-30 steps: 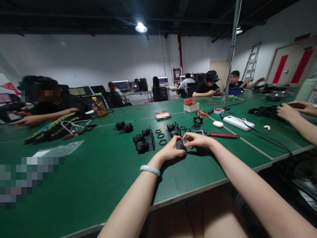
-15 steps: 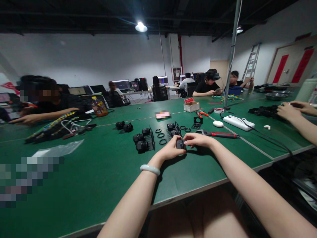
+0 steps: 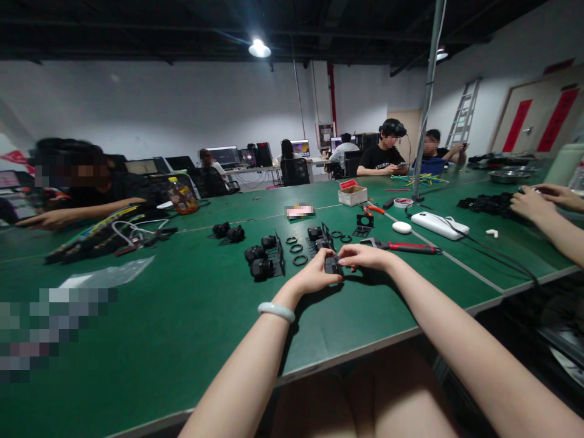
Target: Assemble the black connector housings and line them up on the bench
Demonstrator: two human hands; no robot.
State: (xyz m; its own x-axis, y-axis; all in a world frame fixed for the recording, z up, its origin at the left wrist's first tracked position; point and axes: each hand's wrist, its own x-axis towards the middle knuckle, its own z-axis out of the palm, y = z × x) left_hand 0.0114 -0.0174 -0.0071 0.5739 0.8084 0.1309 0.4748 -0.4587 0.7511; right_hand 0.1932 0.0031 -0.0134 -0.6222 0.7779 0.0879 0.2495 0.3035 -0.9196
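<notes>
My left hand point(image 3: 316, 271) is wrapped round a black camera part point(image 3: 333, 264) low over the green table, thumb along its near side. From the right, my right hand point(image 3: 365, 258) pinches at the edge of the same part; anything small between its fingertips is hidden. Just beyond my hands are more black camera modules point(image 3: 316, 233) on brackets. To the left stands a group of similar lens modules point(image 3: 263, 258). Several black rings point(image 3: 296, 249) lie between these groups, and smaller black rings point(image 3: 345, 239) lie behind my right hand.
An adjustable wrench point(image 3: 413, 249) with a red-black handle lies right of my hands. Beyond are a white oval case point(image 3: 401, 227), a white power bank point(image 3: 439, 225) with a cable, a small box point(image 3: 353, 195) and a metal pole point(image 3: 426, 115). A co-worker's hands point(image 3: 538, 204) are at far right.
My hands and the black part stay nearly in place. Across the table, the person in the black shirt and headset has raised their head.
</notes>
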